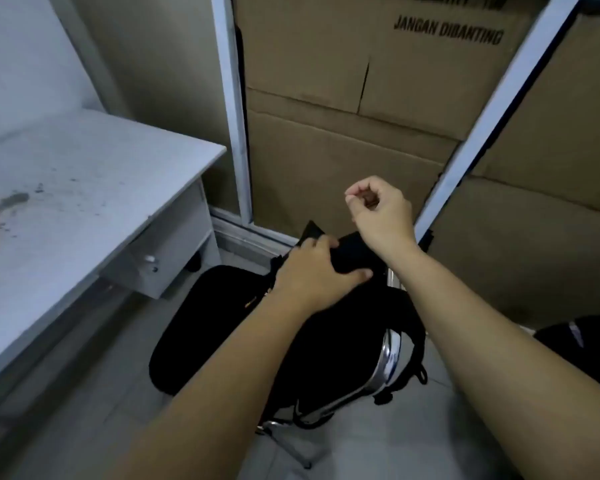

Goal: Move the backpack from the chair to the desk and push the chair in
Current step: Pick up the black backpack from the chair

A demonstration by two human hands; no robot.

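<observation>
Head view looks down on a grey laminate desk [66, 202] filling the nine o'clock side, its flat top matte and marked with dark smudges and specks. Under its right end hangs a pale drawer unit [174, 251] with a small round knob. Grey floor tiles [395, 438] run below.

Toward six o'clock from the desk corner stands the chair [388, 362], with a black padded seat, rounded at its edge, and a shiny chrome tube frame showing at the right side and at the foot. The black fabric backpack [329, 341] is on the chair, leaning at the backrest side; its soft body is dark and hard to separate from the seat. Its long axis runs roughly from six to twelve o'clock, top end pointing to twelve o'clock, toward the wall of boxes.

Left hand [312, 271] lies on the backpack's top end, fingers curled over and thumb pressed along the cloth, grasping the top of it. Right hand [378, 209] hovers just above that end, at one o'clock from the left hand, loosely clenched with fingertips meeting the thumb; whether it pinches anything I cannot tell.

Behind, from twelve to three o'clock, stacked brown corrugated cardboard boxes [343, 133] stand behind pale metal frame posts [234, 105].
</observation>
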